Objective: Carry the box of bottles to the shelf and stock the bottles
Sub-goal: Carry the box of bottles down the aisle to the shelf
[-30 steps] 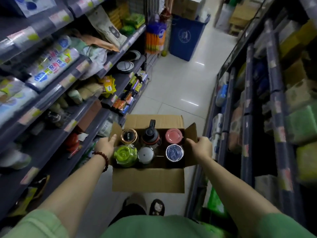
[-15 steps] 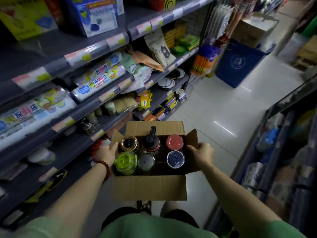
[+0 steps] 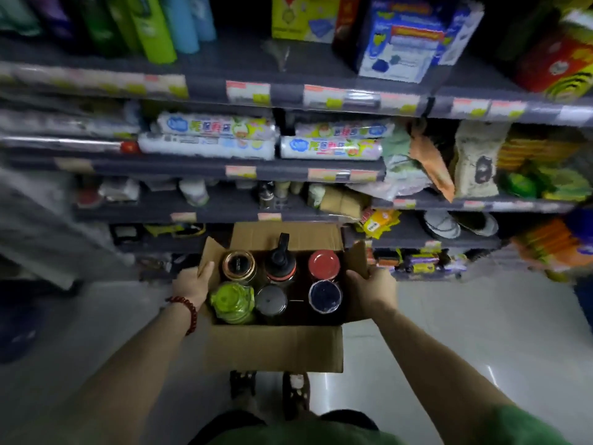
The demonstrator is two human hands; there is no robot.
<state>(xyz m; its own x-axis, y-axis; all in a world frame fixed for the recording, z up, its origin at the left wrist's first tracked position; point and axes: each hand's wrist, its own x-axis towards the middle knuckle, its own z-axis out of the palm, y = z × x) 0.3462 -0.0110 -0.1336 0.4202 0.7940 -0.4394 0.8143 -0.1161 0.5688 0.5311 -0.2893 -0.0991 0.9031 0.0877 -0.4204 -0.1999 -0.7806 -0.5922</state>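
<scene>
We hold one open cardboard box (image 3: 272, 348) in front of the shelf (image 3: 224, 213), our left hand (image 3: 192, 284) and right hand (image 3: 372, 292) each closed around a side flap. Six bottles (image 3: 324, 297) stand inside, in two rows of three.

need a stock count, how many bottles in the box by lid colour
In the box:
gold lid: 1
black lid: 1
red lid: 1
green lid: 1
grey lid: 1
dark blue lid: 1
Total: 6
</scene>
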